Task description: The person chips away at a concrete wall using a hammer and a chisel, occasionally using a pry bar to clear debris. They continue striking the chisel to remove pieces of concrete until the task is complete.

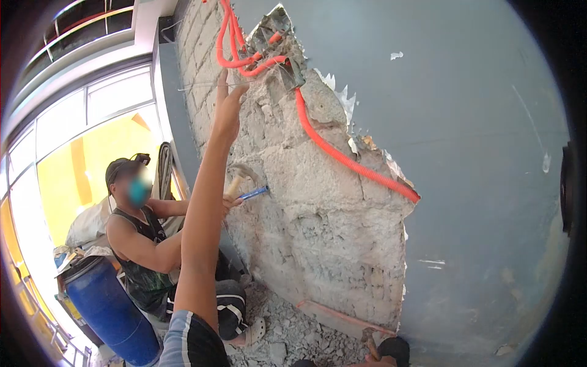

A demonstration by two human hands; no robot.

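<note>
My left hand (228,109) is raised on an outstretched arm in front of the broken wall (318,165). Two of its digits are spread apart, just below the orange corrugated conduits (229,46) and metal boxes (290,74); nothing shows in its grasp. A thin wire crosses near the fingertips. At the bottom edge, my right hand (380,362) is partly visible, closed around a hammer (371,345) low by the wall. A crouching co-worker (143,244) at the left holds a hammer (235,185) and a blue chisel (254,192) against the wall.
Rubble (278,336) covers the floor along the wall base. Behind the co-worker stand a blue drum (113,312) and sacks (92,226), near large windows. Grey painted wall (477,183) fills the right side. Another orange conduit (348,160) runs diagonally across the exposed masonry.
</note>
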